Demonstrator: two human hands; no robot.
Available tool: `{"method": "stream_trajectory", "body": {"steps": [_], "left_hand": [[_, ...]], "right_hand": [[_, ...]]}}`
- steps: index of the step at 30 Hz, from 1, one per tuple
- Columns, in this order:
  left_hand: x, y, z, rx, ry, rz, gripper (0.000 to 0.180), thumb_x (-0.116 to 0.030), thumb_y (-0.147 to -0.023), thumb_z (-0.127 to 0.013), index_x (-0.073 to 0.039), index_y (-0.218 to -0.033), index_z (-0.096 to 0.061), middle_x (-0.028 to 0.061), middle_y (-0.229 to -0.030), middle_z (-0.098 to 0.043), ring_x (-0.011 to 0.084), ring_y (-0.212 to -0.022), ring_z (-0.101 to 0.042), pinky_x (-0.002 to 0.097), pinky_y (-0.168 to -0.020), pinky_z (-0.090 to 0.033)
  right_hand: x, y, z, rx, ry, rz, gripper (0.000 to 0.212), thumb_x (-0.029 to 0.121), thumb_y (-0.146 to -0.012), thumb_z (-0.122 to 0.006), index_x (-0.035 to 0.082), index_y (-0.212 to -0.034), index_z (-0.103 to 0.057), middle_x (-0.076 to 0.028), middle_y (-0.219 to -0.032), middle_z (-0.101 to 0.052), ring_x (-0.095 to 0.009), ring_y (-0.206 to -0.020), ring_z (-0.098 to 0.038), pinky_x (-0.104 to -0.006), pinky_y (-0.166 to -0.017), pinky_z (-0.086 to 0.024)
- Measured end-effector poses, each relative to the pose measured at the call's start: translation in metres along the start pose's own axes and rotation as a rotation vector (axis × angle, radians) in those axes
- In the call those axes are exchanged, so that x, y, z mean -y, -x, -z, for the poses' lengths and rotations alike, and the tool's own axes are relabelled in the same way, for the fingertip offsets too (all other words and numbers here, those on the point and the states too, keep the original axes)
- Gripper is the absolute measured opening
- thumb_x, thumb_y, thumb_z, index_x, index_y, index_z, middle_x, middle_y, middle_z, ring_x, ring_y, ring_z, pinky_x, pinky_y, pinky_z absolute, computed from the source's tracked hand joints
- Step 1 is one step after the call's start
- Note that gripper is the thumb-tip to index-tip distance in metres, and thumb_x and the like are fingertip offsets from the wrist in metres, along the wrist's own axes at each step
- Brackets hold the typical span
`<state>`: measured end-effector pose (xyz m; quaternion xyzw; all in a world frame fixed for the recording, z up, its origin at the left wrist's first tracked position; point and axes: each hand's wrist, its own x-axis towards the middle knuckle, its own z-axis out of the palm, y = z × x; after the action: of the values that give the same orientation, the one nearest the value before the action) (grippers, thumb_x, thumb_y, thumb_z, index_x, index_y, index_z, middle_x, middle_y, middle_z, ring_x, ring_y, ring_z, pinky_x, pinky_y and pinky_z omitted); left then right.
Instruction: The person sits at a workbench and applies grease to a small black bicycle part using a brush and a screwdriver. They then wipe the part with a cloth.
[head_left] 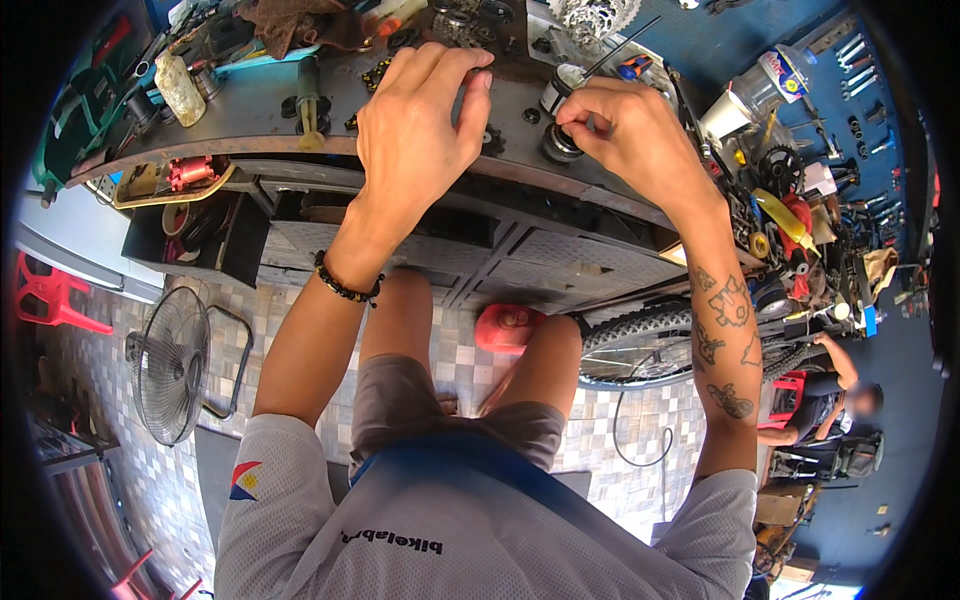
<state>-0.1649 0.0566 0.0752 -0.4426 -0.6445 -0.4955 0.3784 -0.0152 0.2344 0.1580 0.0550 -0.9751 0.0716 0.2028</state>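
Note:
My left hand [425,125] hovers over the front of the workbench, thumb and forefinger brought together; whatever sits between the tips is too small to name. Closed in a pinch, my right hand [635,130] has its fingertips at the top of a dark round metal part [560,147] near the bench edge. What those fingers grip is hidden. Just behind stands a small tub [551,96] with a thin dark stick [622,45] leaning out of it. A small black ring [531,115] lies between my hands, and a small toothed cog [493,140] lies beside my left hand.
Bicycle sprockets [597,14], a brown rag [300,25] and a pale bottle [180,90] crowd the bench [240,125]. Tools and a clear plastic bottle [778,75] fill the right side. Below are an open drawer [215,245], a bicycle wheel [640,340] and a fan [170,365]. Another person [830,400] sits far right.

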Motion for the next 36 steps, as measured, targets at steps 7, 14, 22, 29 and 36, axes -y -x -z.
{"method": "stream_trajectory", "body": {"steps": [7,14,22,29,36], "left_hand": [[0.000,0.000,0.000,-0.004,-0.012,-0.019,0.015,-0.010,-0.089,-0.074,-0.009,-0.104,-0.076,0.0046,-0.091,-0.069,0.0272,-0.085,-0.067,0.0399,-0.068,-0.057],[-0.010,-0.008,0.017,0.327,0.030,-0.350,0.035,-0.001,-0.083,-0.070,-0.009,-0.117,-0.077,0.0033,-0.116,-0.074,0.0256,-0.110,-0.064,0.0415,-0.087,-0.056],[-0.011,-0.016,0.011,0.632,0.173,-0.366,0.041,0.005,-0.083,-0.067,-0.007,-0.121,-0.078,0.0049,-0.128,-0.075,0.0268,-0.120,-0.065,0.0416,-0.103,-0.050],[-0.013,-0.018,0.008,0.583,0.213,-0.405,0.033,0.004,-0.083,-0.065,-0.003,-0.113,-0.078,0.0097,-0.118,-0.076,0.0303,-0.112,-0.069,0.0429,-0.099,-0.054],[-0.008,-0.015,0.005,0.625,0.255,-0.431,0.035,0.006,-0.081,-0.065,0.000,-0.114,-0.076,0.0116,-0.119,-0.075,0.0316,-0.112,-0.068,0.0430,-0.098,-0.054]], "right_hand": [[0.002,0.000,0.001,-0.005,0.032,0.049,0.012,0.002,-0.086,-0.075,0.001,-0.099,-0.076,-0.016,-0.090,-0.075,-0.036,-0.081,-0.073,-0.0419,-0.075,-0.057],[0.021,0.038,0.011,-0.152,-0.116,-0.249,0.027,0.003,-0.088,-0.075,0.001,-0.115,-0.075,-0.017,-0.112,-0.074,-0.035,-0.094,-0.073,-0.0411,-0.082,-0.058],[0.019,0.059,-0.027,-0.299,-0.131,-0.087,0.024,0.003,-0.088,-0.078,0.003,-0.112,-0.078,-0.014,-0.118,-0.076,-0.035,-0.104,-0.074,-0.0398,-0.092,-0.060],[0.018,0.061,-0.030,-0.325,-0.180,-0.082,0.022,0.001,-0.089,-0.075,0.003,-0.111,-0.079,-0.014,-0.117,-0.076,-0.035,-0.102,-0.074,-0.0396,-0.089,-0.061],[0.013,0.066,-0.043,-0.370,-0.163,-0.041,0.027,-0.006,-0.088,-0.067,0.000,-0.112,-0.077,-0.017,-0.116,-0.075,-0.036,-0.105,-0.073,-0.0410,-0.091,-0.059]]}}
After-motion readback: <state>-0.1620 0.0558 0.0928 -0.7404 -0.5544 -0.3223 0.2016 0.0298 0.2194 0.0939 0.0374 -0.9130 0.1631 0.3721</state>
